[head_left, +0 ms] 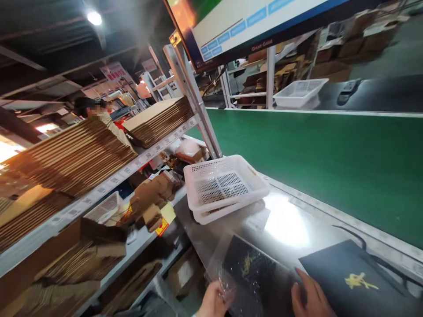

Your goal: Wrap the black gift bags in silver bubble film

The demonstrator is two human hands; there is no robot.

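At the bottom of the head view, my left hand (213,301) is closed on the near left edge of a clear plastic bag (216,259). Inside that bag lies a flat black package (247,273) with gold marking. My right hand (310,295) is at the package's right end, thumb and fingers apart; its lower part is cut off by the frame. Just beyond it, a dark flat paper bag (333,264) with a gold character and black cord handles rests on the metal table.
Stacked white plastic baskets (228,204) stand on the metal table (205,237). Beyond runs a green conveyor belt (313,154). Shelves of folded cardboard (76,154) rise at left. A monitor (244,35) hangs overhead. A person (112,125) is behind the shelf.
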